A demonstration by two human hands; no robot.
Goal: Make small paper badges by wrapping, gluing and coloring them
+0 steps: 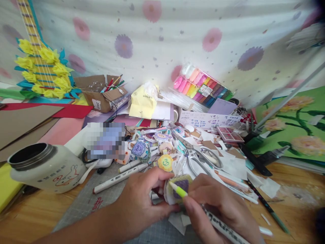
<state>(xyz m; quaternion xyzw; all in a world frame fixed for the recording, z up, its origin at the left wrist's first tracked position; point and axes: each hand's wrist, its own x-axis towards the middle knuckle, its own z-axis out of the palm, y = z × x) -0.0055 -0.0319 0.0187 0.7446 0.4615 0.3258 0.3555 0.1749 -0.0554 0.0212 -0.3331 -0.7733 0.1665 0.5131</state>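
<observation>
Between its thumb and fingers, my left hand point(138, 200) grips a small layered paper piece point(181, 184), coloured yellow-green around a purple middle. My right hand point(218, 206) is closed around a white marker point(220, 225) with a yellow-green end and black lettering on its barrel. The marker's pale tip lies over the face of the piece, near its left edge; whether it touches, I cannot tell. Just beyond the hands are a yellow paper disc point(165, 162) with a green mark and a purple rosette-like piece point(140, 149). Scissors point(200, 154) with silver handles lie behind my right hand.
A grey cutting mat point(83, 206) lies under the hands. To the left stands a white open-mouthed jar point(50, 167); a marker point(119, 178) rests beside it. Paper scraps point(232, 166) cover the right side, near a paintbrush point(269, 206). Behind are a cardboard box point(99, 101) and a colourful clay pack point(203, 86).
</observation>
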